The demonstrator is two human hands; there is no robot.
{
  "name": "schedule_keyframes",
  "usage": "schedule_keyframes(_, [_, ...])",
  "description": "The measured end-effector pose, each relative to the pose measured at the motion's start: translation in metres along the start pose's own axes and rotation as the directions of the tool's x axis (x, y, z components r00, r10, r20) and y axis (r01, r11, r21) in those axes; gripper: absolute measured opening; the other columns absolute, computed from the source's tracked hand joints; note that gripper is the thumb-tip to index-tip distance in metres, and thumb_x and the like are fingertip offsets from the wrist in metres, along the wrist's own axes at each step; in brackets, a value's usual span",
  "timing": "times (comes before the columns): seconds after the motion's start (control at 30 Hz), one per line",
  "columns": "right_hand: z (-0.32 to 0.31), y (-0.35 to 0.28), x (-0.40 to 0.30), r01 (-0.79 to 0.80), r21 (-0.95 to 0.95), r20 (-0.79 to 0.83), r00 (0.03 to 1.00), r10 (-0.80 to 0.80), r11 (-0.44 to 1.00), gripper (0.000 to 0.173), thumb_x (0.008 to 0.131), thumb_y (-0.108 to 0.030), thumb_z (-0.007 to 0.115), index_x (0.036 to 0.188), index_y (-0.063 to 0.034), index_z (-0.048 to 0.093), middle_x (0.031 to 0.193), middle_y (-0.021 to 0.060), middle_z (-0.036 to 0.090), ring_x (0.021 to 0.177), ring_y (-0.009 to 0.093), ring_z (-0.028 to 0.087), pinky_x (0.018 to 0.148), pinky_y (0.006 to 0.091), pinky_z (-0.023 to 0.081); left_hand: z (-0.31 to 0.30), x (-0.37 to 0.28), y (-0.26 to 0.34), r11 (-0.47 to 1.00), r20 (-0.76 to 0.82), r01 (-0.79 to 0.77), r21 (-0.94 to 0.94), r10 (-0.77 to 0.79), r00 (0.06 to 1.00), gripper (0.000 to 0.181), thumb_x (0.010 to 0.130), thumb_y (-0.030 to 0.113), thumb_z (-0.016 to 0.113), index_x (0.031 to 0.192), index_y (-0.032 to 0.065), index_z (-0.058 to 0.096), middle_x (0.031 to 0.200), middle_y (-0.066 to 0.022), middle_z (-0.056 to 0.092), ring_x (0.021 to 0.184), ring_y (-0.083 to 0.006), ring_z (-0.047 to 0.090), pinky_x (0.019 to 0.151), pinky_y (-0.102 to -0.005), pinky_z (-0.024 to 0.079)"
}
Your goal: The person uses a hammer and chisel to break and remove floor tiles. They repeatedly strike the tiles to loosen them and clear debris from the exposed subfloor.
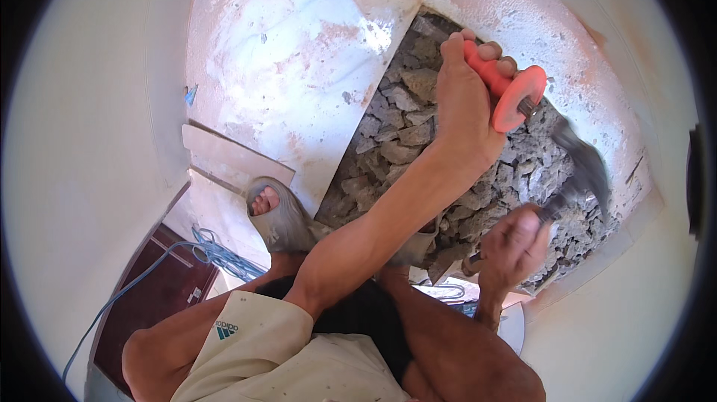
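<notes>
My left hand (pixel 468 88) is closed around the orange-red grip of a hand-guarded cold chisel (pixel 521 98). The chisel's dark metal end sticks out past the round guard towards the hammer; its other end is hidden behind my fingers. In my right hand (pixel 515 242) is the handle of a hammer (pixel 582 164), whose dark head is blurred and hangs a little apart from the chisel. Below both hands lies a bed of broken grey concrete rubble (pixel 403 122) in an opened patch of floor.
Pale, dusty floor tile (pixel 291 66) borders the rubble on the left. A loose tile strip (pixel 235 152) lies near my sandalled foot (pixel 280 217). A coiled blue cable (pixel 224 256) runs past a dark red door panel (pixel 154 290). Walls (pixel 84 122) rise on both sides.
</notes>
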State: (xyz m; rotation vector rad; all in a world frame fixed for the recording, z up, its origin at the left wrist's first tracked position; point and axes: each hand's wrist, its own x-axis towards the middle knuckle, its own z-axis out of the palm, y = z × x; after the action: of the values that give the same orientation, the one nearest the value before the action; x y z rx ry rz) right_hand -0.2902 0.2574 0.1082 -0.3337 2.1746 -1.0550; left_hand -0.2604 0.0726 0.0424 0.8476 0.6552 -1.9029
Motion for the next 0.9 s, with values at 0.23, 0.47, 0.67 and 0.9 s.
schedule_keyframes(0.23, [0.029, 0.013, 0.005, 0.163, -0.112, 0.156, 0.977, -0.144, 0.980, 0.031, 0.108, -0.030, 0.044, 0.087, -0.0086, 0.048, 0.057, -0.0015, 0.041, 0.042, 0.005, 0.036, 0.036, 0.0235, 0.026, -0.025, 0.017, 0.013, 0.992, 0.096, 0.104, 0.073, -0.111, 0.989, 0.015, 0.102, 0.031, 0.046, 0.102, 0.0155, 0.045, 0.082, -0.0004, 0.052, 0.068, -0.0148, 0.052, 0.062, -0.0307, 0.050])
schedule_keyframes(0.47, [0.002, 0.005, -0.026, -0.102, 0.226, 0.056, 0.994, 0.091, 0.969, 0.030, 0.107, -0.028, 0.047, 0.087, -0.0052, 0.047, 0.059, -0.0005, 0.043, 0.044, 0.005, 0.035, 0.041, 0.0220, 0.026, -0.039, -0.019, 0.026, 0.948, -0.025, 0.195, 0.253, -0.195, 0.980, 0.020, 0.103, 0.036, 0.046, 0.108, 0.0169, 0.044, 0.087, -0.0019, 0.054, 0.072, -0.0173, 0.057, 0.064, -0.0349, 0.052])
schedule_keyframes(0.67, [0.001, 0.005, -0.030, -0.012, 0.068, 0.150, 0.989, 0.001, 0.998, 0.033, 0.106, -0.031, 0.048, 0.088, -0.0031, 0.047, 0.058, 0.0000, 0.042, 0.045, 0.005, 0.035, 0.041, 0.0229, 0.026, -0.036, -0.027, 0.032, 0.935, 0.008, 0.159, 0.316, -0.171, 0.985, 0.025, 0.105, 0.035, 0.046, 0.116, 0.0131, 0.045, 0.088, -0.0033, 0.054, 0.074, -0.0170, 0.055, 0.068, -0.0336, 0.051])
schedule_keyframes(0.9, [0.008, -0.001, -0.036, -0.001, 0.091, 0.180, 0.984, -0.015, 0.996, 0.033, 0.106, -0.030, 0.047, 0.089, -0.0021, 0.047, 0.058, 0.0004, 0.043, 0.046, 0.006, 0.037, 0.041, 0.0228, 0.027, -0.028, -0.034, 0.038, 0.927, -0.003, 0.180, 0.328, -0.190, 0.982, 0.026, 0.105, 0.039, 0.045, 0.115, 0.0154, 0.044, 0.091, -0.0029, 0.053, 0.070, -0.0161, 0.057, 0.063, -0.0409, 0.058])
